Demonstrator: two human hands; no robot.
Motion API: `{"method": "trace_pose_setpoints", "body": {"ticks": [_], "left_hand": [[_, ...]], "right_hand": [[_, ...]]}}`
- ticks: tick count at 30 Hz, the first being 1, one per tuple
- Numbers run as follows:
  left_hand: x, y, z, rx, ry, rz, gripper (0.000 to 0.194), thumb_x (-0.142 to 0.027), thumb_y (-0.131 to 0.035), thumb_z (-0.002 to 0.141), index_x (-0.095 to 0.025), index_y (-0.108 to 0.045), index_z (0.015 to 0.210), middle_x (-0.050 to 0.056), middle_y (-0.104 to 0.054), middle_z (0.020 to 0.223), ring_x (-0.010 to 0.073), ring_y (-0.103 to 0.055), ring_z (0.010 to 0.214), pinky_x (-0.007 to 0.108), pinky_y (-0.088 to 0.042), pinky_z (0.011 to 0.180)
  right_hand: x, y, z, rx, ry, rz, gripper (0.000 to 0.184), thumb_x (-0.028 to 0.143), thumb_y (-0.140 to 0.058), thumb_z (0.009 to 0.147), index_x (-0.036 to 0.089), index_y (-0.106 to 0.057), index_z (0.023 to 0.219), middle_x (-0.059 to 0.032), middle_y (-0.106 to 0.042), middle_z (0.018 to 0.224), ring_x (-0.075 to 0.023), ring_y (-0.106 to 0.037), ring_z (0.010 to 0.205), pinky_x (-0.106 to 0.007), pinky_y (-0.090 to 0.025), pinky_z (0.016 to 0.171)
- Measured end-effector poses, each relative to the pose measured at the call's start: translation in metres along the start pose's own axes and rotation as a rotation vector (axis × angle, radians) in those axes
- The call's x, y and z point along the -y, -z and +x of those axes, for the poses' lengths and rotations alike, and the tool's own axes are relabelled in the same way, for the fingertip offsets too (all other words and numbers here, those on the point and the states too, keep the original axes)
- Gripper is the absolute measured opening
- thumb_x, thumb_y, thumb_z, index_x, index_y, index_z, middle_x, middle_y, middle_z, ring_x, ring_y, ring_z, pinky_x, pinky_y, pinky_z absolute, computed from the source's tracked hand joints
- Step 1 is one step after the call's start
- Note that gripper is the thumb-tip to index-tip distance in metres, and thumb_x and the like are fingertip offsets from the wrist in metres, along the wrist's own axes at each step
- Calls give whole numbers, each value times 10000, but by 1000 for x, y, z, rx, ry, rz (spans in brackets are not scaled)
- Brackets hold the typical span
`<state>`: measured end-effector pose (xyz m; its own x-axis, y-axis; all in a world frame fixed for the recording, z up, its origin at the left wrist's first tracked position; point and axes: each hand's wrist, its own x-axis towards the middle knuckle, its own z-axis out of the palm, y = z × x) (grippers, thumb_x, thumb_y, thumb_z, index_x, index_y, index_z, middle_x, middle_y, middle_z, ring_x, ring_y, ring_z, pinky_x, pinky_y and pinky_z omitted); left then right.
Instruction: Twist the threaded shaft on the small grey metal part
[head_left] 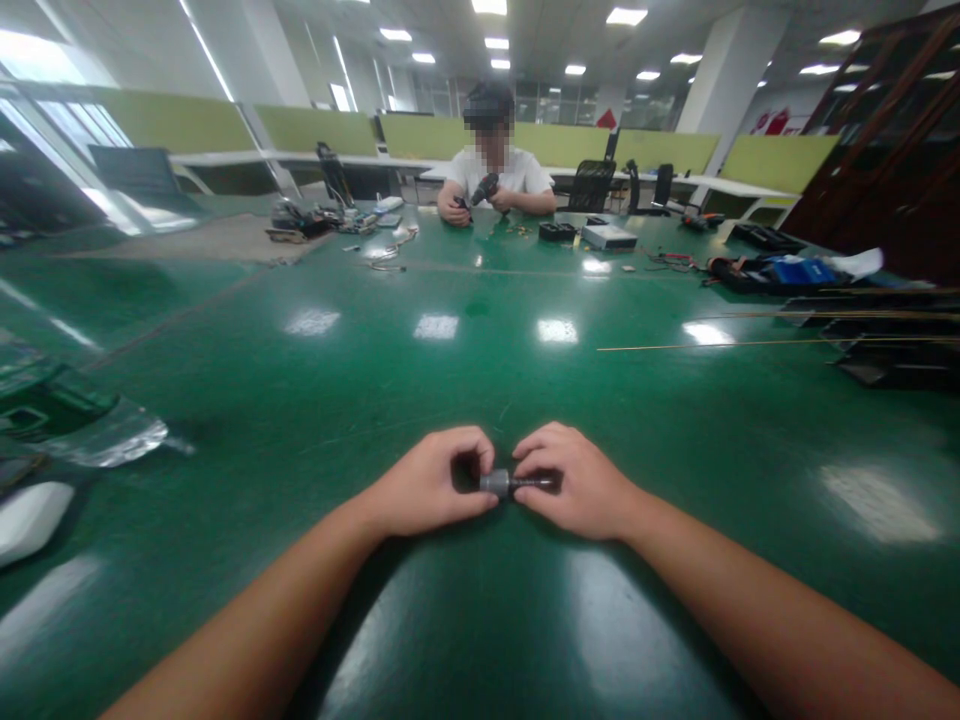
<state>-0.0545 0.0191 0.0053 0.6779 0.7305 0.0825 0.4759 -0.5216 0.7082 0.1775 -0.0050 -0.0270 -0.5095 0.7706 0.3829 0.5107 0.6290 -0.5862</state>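
Note:
Just above the green tabletop, my left hand (439, 482) is closed in a pinch on a short grey metal cylinder (495, 485). Its thumb lies below and the curled fingers above. A thin dark rod (534, 483) extends from the cylinder's right end, lined up with it. My right hand (574, 480) pinches this rod between thumb and fingers. Whether rod and cylinder are one piece cannot be told, and the fingers partly hide both.
Across the green table (450, 380) sits a person (499, 165) holding a power drill (484, 190). A white mouse-like object (34, 520) and a clear plastic bag (112, 435) lie at left. Dark trays (900, 345) and thin rods (712, 346) stick out at right.

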Motion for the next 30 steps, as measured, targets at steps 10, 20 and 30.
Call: {"method": "trace_pose_setpoints", "body": {"ticks": [10, 20, 30], "left_hand": [[2, 0, -1, 1, 6, 3, 154, -190, -714, 752, -162, -589, 836, -1, -591, 836, 161, -565, 773, 256, -428, 702], [2, 0, -1, -1, 2, -3, 158, -199, -719, 753, -166, -586, 833, -3, -588, 836, 161, -562, 777, 258, -431, 711], [2, 0, 0, -8, 6, 1, 155, -196, -721, 746, -167, -591, 825, -2, -597, 835, 162, -568, 775, 261, -436, 712]], "right_hand": [[-4, -2, 0, -12, -2, 25, 123, 176, -773, 753, 218, -709, 849, -30, -726, 1027, -216, -618, 1003, -394, -456, 902], [-3, -1, 0, -23, -12, 33, 134, 158, -771, 743, 217, -695, 837, -22, -725, 1017, -211, -619, 998, -387, -454, 893], [-3, -2, 0, -20, -9, 33, 129, 163, -762, 747, 217, -691, 839, -18, -725, 1008, -211, -619, 991, -388, -453, 898]]}}
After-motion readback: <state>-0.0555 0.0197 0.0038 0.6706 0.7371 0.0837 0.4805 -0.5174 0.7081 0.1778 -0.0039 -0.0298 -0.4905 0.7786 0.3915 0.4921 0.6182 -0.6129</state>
